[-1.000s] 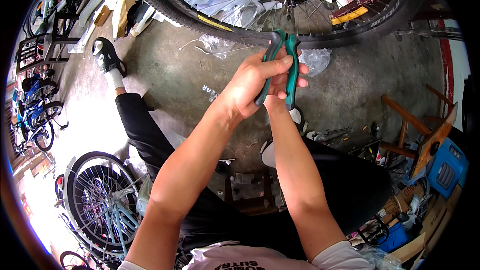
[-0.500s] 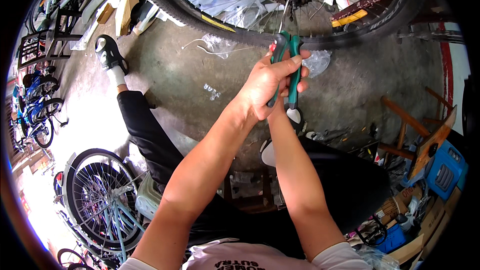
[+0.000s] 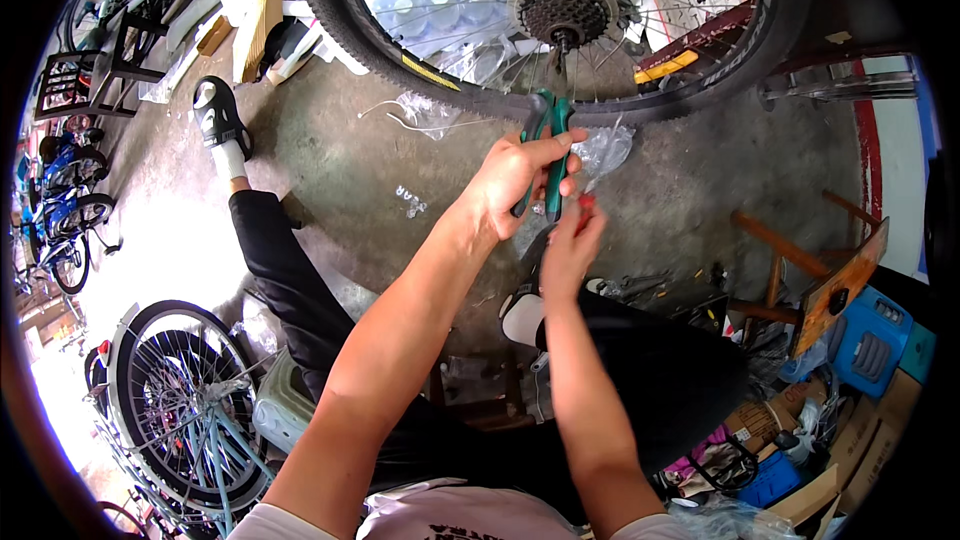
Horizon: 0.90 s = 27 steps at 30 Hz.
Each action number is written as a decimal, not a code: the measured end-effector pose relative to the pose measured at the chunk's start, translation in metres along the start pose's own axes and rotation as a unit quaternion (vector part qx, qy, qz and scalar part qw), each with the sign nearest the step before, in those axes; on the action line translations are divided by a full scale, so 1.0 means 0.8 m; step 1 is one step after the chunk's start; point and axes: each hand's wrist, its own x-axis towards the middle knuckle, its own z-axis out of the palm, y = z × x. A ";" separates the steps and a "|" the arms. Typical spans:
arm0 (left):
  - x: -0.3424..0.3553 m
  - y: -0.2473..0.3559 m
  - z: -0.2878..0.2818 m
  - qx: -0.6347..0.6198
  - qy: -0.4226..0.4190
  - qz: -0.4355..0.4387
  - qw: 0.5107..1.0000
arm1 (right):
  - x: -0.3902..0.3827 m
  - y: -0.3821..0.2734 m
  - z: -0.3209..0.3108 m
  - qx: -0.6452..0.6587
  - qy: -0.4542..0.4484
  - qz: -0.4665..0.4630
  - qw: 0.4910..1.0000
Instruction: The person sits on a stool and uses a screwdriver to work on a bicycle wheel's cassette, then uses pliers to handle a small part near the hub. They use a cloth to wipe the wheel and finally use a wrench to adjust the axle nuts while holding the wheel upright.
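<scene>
A pair of pliers with green and black handles is gripped in my left hand, its fingers closed round the handles. The metal jaws point away from me, toward the hub end below the sprocket cassette of a bicycle wheel. Whether the jaws touch the axle or only overlap it in view, I cannot tell. My right hand is closed, just right of and nearer than the plier handles. Something small and red shows at its fingertips, too small to name.
Clear plastic wrapping and a white strip lie on the concrete floor. To the right stands a wooden stool beside a blue plastic case. Another bicycle wheel is at lower left. My foot in a dark slipper rests at left.
My right hand has drawn back toward me from behind my left hand and now shows apart from it. The left hand still grips the pliers. The whole view has shifted slightly.
</scene>
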 end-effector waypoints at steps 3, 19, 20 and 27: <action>0.001 0.001 0.000 0.057 0.028 0.012 0.998 | 0.100 -0.132 -0.038 -0.058 0.001 -0.176 0.983; 0.029 -0.048 -0.015 0.389 0.218 0.139 0.884 | 0.330 -0.513 0.020 -0.287 -0.001 -0.756 0.588; 0.026 -0.045 -0.008 0.433 0.239 0.144 0.857 | 0.332 -0.511 0.019 -0.289 -0.001 -0.755 0.589; -0.049 -0.170 -0.119 0.561 0.292 0.052 0.773 | 0.326 -0.511 0.037 -0.302 -0.003 -0.729 0.614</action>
